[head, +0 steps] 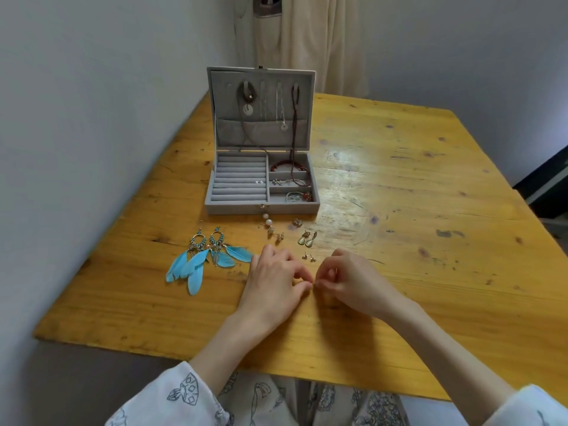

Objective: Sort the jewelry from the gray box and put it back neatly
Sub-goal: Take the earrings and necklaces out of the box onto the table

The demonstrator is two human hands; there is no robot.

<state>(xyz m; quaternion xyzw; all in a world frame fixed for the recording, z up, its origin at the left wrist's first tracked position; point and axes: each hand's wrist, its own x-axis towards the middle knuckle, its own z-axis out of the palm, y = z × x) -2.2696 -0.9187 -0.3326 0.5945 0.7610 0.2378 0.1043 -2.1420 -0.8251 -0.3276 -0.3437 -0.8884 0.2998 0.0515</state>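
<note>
The gray jewelry box stands open on the wooden table, necklaces hanging in its lid and bracelets lying in its right compartments. In front of it lie a pair of blue feather earrings, pearl earrings, green drop earrings and small studs. My left hand and my right hand meet fingertip to fingertip near the table's front, pinching something tiny between them; what it is I cannot make out.
A white wall runs along the table's left side. A cream curtain hangs behind the box. The table's front edge is close to my lap, and its right half holds nothing but bare wood.
</note>
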